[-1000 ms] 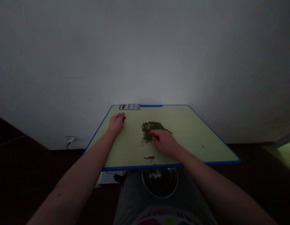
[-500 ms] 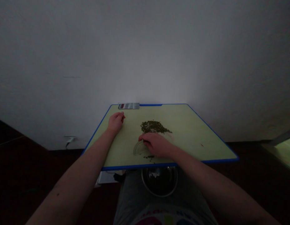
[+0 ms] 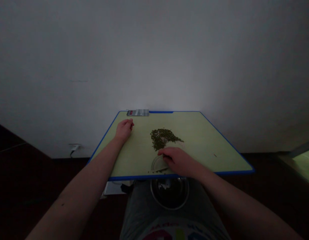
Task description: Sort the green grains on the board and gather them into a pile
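My right hand (image 3: pixel 178 161) is closed on a clear plastic protractor (image 3: pixel 158 163), its curved, marked edge showing to the left of my fingers. It is low over the near edge of the pale yellow-green board (image 3: pixel 134 150). A few dark bits (image 3: pixel 161 171) lie along the protractor's lower side. Just beyond my right hand spreads a pile of small green-brown grains (image 3: pixel 164 136), too small to name surely. My left hand (image 3: pixel 124 129) rests on the board's far left part, fingers curled in, with nothing seen in them.
A metal bowl (image 3: pixel 170 207) sits on my lap, under the board's near edge; its inside is dark. At the far left edge lies a phone (image 3: pixel 137 113). One thin dark sliver (image 3: pixel 215 155) is on the right side. A grey wall (image 3: pixel 159 66) stands behind.
My right hand and the protractor have moved right and toward the near edge. More of the grain pile's lower left part shows now. My left hand has stayed in place.
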Demonstrator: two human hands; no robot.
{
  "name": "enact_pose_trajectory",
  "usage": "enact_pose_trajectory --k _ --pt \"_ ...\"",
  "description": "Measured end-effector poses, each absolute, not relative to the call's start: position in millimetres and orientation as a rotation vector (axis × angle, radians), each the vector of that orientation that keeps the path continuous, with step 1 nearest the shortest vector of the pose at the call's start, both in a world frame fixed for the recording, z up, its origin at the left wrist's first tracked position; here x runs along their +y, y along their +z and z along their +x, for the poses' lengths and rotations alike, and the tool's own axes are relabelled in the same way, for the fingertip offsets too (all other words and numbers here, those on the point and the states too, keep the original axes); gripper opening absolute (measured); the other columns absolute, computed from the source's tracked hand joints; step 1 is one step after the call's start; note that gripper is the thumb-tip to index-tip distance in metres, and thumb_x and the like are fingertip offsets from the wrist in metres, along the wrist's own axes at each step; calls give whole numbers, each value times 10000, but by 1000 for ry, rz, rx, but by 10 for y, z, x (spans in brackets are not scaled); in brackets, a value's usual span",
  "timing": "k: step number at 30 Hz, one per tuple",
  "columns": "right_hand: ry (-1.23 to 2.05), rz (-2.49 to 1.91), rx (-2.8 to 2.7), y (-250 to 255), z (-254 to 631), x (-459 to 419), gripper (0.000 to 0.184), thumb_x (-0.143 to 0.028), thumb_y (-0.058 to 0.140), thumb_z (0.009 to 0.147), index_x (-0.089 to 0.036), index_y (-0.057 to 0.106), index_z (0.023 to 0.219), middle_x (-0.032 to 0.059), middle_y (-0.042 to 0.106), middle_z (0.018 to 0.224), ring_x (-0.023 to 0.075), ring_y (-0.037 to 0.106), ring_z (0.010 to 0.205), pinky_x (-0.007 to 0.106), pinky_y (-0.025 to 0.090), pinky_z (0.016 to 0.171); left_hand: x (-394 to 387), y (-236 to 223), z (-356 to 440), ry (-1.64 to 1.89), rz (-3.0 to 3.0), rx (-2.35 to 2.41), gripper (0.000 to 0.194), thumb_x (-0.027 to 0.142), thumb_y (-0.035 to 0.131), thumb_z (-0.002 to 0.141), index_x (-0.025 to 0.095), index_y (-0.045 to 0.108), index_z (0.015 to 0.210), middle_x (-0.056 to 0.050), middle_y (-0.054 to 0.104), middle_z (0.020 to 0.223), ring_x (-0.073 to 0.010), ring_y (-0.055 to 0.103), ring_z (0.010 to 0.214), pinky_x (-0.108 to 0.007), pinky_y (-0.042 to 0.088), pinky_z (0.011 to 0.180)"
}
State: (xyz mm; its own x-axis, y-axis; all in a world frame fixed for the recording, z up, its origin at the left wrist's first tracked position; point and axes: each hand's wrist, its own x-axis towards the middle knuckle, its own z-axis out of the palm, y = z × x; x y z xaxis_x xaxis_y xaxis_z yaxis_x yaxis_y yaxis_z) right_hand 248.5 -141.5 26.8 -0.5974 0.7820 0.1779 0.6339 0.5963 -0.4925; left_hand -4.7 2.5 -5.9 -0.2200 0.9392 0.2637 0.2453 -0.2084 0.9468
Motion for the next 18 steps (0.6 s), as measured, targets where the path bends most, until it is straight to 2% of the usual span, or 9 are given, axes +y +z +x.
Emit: enact_pose_trajectory --k 18 --pt "628 -1239 -2336 215 2867 -1522 318 -143 433 791 -205 609 1048 59 641 1032 196 570 954 344 422 854 36 -79 -76 1478 1481 1455 330 454 455 734 175 523 572 32 420 444 -85 365 397 -218 290 405"
